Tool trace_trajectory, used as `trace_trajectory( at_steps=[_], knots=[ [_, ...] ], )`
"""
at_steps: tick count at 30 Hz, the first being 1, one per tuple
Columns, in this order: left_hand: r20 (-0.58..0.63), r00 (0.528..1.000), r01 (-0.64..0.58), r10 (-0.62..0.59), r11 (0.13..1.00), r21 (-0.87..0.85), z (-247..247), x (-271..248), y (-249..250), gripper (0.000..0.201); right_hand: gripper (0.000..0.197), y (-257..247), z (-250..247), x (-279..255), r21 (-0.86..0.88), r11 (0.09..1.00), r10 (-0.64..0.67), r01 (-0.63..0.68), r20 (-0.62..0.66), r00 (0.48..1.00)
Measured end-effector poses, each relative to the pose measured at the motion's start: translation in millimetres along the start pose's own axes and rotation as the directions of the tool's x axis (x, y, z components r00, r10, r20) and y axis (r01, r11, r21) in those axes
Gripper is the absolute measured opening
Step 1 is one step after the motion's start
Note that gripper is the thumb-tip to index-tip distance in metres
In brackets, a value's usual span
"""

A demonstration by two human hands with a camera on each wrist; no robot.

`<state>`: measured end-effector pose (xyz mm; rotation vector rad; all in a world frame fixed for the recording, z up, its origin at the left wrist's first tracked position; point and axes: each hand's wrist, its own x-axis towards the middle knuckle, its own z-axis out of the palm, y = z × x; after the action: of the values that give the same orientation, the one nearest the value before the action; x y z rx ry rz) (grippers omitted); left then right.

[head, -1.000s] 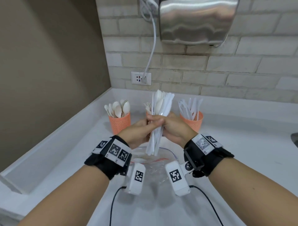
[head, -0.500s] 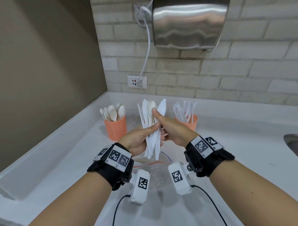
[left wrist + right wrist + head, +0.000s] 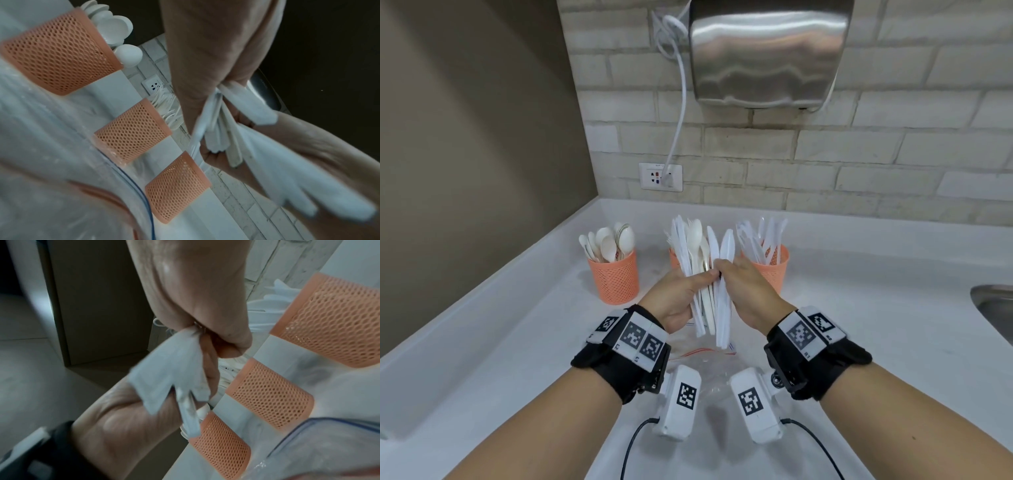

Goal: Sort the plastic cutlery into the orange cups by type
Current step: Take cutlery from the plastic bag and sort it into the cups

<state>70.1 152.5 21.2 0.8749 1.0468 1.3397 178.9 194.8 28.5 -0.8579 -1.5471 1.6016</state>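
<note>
From the head camera: a person stands at a white counter [image 3: 859,308], the left hand [image 3: 681,301] wrapped around a fanned bundle of white plastic cutlery [image 3: 698,260] held upright above the surface. The right hand [image 3: 750,298] pinches a few knives [image 3: 726,274] at the bundle's right edge, its fingers curled onto them, just touching the left thumb. Three orange mesh cups stand in a row near the back wall: the left cup [image 3: 616,279] holds spoons, the middle cup [image 3: 674,258] is mostly hidden behind the bundle, and the right cup [image 3: 774,267] holds knives. A clear plastic bag [image 3: 709,363] lies on the counter below the hands. A steel hand dryer [image 3: 767,51] hangs on the brick wall above a socket [image 3: 661,176].

From the left wrist: the left hand's fingers [image 3: 205,48] close around the handles of the cutlery [image 3: 218,129], blurred, with the three cups [image 3: 131,131] lined up beside.

From the right wrist: the right hand's fingers [image 3: 205,305] grip white handles [image 3: 174,369] against the other palm; the cups [image 3: 269,394] stand to the right, near the bag's edge [image 3: 318,434].
</note>
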Motion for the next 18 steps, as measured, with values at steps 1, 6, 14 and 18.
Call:
trace_trajectory(
  at_steps=[1,6,14,18],
  knots=[
    [-0.019,1.0,0.01,-0.01,1.0,0.011,1,1,0,0.016,0.031,0,-2,2,0.005,1.0,-0.008,0.008,-0.018,1.0],
    [-0.154,0.987,0.065,-0.05,0.993,0.094,-1,7,4,0.014,0.021,-15,-25,22,0.006,0.997,-0.076,0.079,-0.225,0.971],
    [-0.061,0.997,0.036,-0.038,0.999,-0.037,-8,14,12,0.017,0.022,-41,-75,65,-0.357,0.833,-0.545,0.424,-0.385,0.745],
    [0.045,0.999,0.004,-0.001,0.998,-0.06,-13,12,16,0.013,0.027,-13,-86,86,-0.341,0.901,-0.395,0.27,-0.382,0.835]
  ],
)
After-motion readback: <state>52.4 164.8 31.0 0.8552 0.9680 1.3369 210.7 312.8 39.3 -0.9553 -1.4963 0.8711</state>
